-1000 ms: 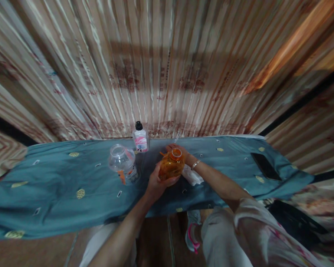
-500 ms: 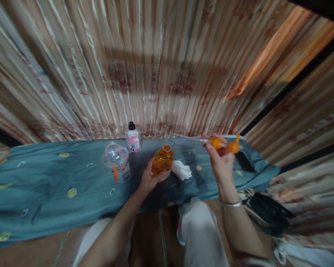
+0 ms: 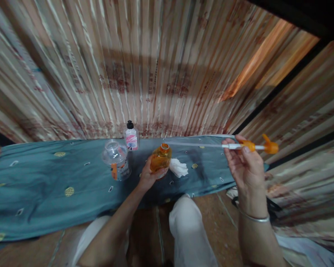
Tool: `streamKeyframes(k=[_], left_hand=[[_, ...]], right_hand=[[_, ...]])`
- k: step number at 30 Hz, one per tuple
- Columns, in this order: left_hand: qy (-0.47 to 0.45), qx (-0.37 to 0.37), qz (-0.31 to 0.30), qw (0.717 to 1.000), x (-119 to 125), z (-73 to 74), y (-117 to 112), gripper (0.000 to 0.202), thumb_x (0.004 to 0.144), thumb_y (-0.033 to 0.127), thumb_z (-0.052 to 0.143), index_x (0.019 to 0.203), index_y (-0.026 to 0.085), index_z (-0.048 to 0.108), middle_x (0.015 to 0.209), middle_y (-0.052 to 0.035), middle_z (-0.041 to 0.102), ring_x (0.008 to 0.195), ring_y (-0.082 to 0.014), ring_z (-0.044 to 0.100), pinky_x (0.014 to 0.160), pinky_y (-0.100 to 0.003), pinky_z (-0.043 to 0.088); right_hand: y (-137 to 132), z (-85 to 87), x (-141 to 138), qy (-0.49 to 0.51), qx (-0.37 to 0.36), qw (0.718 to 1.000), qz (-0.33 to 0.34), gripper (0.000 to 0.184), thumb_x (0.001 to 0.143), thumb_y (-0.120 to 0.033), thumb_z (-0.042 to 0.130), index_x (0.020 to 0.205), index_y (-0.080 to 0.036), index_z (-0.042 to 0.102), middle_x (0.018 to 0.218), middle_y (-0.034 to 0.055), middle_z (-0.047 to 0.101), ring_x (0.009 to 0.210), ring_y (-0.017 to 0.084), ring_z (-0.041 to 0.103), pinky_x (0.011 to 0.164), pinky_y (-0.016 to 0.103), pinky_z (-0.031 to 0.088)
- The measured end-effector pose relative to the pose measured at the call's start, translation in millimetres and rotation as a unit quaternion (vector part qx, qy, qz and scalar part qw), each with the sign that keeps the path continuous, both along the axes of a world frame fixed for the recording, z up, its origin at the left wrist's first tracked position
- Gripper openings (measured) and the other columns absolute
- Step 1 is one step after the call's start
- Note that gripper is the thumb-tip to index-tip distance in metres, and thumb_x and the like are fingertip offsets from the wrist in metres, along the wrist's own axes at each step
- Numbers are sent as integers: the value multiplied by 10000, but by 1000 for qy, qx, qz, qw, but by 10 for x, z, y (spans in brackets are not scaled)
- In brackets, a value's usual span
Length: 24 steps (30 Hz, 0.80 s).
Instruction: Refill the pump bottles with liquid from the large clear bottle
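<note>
- Recorded left hand [image 3: 150, 175] partly closed, with fingers and thumb curled around the lower body of the amber bottle [image 3: 160, 160].
- Located that bottle near the middle of the blue-green cloth [image 3: 44, 178], mouth uppermost and uncovered (cannot tell resting from slightly lifted).
- Recorded right hand [image 3: 246, 161] half open, palm turned upward, holding the orange pump top [image 3: 247, 145] between thumb and fingers, off to the right and well apart from the bottle.
- Traced the thin clear dip tube [image 3: 195, 144] from the pump back toward the bottle, nearly level, apparently ending just beside the mouth and outside it; cannot tell contact from a small gap.
- Judged as done: separation of pump and bottle, with the tube out in the open.
- Judged as left: anything beyond that separation. Saw pump neither set down nor fitted to the neck, and nothing passing through the mouth.
- Could not make out any liquid level in the amber plastic.
- Noted crumpled white tissue [image 3: 178, 168] just beside the bottle, untouched by either hand.
- Noted to the left, also untouched: clear container [image 3: 115, 161] with orange print, apparently uncapped; behind it, small pink-labelled bottle [image 3: 131, 141], black cap on.
</note>
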<state>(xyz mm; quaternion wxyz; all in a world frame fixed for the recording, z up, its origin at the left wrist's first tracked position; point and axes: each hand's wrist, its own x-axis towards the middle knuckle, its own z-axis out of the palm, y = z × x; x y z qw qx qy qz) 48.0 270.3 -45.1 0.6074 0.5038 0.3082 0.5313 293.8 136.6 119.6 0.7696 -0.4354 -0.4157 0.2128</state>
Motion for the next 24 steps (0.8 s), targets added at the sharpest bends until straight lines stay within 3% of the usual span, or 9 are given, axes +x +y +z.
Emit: streamKeyframes(k=[4, 7, 11, 14, 17, 24], left_hand=[[2, -11, -3, 1000, 6, 14, -4, 737, 548, 287, 938, 1209, 233, 617, 1138, -95, 736, 1062, -319, 709, 1029, -518, 501], [-2, -16, -4, 1000, 18, 35, -15, 735, 545, 273, 939, 1202, 238, 613, 1129, -88, 740, 1057, -317, 710, 1016, -499, 512], [-15, -16, -22, 1000, 33, 54, -31, 753, 548, 280, 938, 1214, 232, 589, 1141, -87, 742, 1074, -312, 708, 1015, -484, 518], [-19, -17, -32, 999, 34, 47, -36, 762, 564, 275, 929, 1233, 226, 568, 1173, -93, 735, 1106, -307, 699, 1040, -483, 500], [-19, -19, -40, 999, 26, 42, -40, 780, 582, 275, 917, 1267, 229, 545, 1161, -93, 739, 1086, -308, 707, 1033, -497, 501], [-8, -8, -30, 999, 8, 116, -78, 710, 603, 251, 908, 1231, 211, 579, 1181, -89, 730, 1127, -320, 688, 1065, -495, 482]], right_hand=[[101, 147, -74, -35, -32, 999, 18, 363, 809, -452, 782, 1117, -276, 710, 1001, 44, 785, 967, 203, 760, 909, 391, 629], [252, 403, -154, -87, -22, 996, 28, 380, 803, -458, 782, 1124, -270, 704, 1012, 59, 784, 923, 198, 764, 815, 350, 630], [565, 787, -287, -173, -1, 983, 69, 373, 841, -454, 738, 1154, -259, 679, 1006, 32, 776, 857, 152, 757, 760, 302, 588], [842, 868, -424, -218, -27, 969, 111, 420, 801, -515, 778, 1120, -260, 677, 987, 26, 770, 845, 164, 738, 756, 307, 603], [1063, 673, -587, -238, -59, 957, 158, 449, 752, -547, 812, 1056, -245, 680, 955, 12, 751, 886, 173, 715, 829, 318, 592], [1180, -127, -854, -172, -140, 948, 230, 476, 702, -561, 821, 1003, -223, 673, 947, 14, 728, 881, 180, 685, 841, 331, 575]])
